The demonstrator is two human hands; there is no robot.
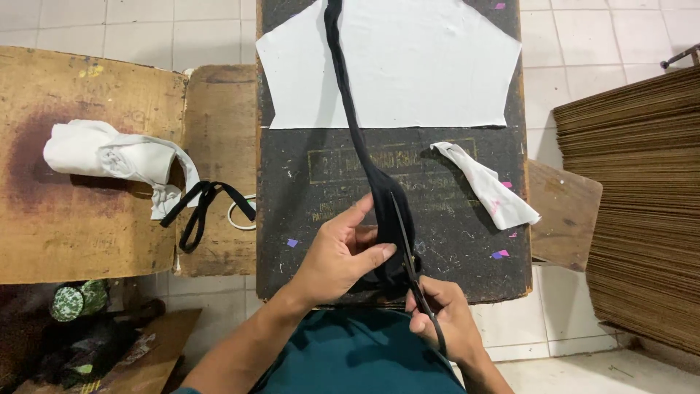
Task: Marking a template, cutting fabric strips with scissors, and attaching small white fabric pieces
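The left hand (337, 255) pinches a long black fabric strip (354, 124) between thumb and the other fingers (379, 253), at the near edge of the dark worktop (452, 219). The strip runs from this hand far away up the middle of the worktop and crosses over a white cut fabric piece (415, 66) that lies flat at the far end. The right hand (441, 317) is closed around the handles of black scissors (410, 252); its fingers are curled tight on them. The blades point away from the person and lie along the right side of the strip, touching it just beside the left thumb. I cannot tell how wide the blades are apart.

To the right of the strip a small white fabric scrap (490, 187) lies on the worktop, apart from both hands. Small purple and pink bits of paper are spread on the dark surface. On the left stands a brown wooden board (73, 233) with a bundle of white cloth (109, 155), and near it a loop of black strap (204, 211) and a white ring (240, 215). On the far right side is a stack of brown cardboard sheets (642, 204). The floor has white tiles (569, 51).
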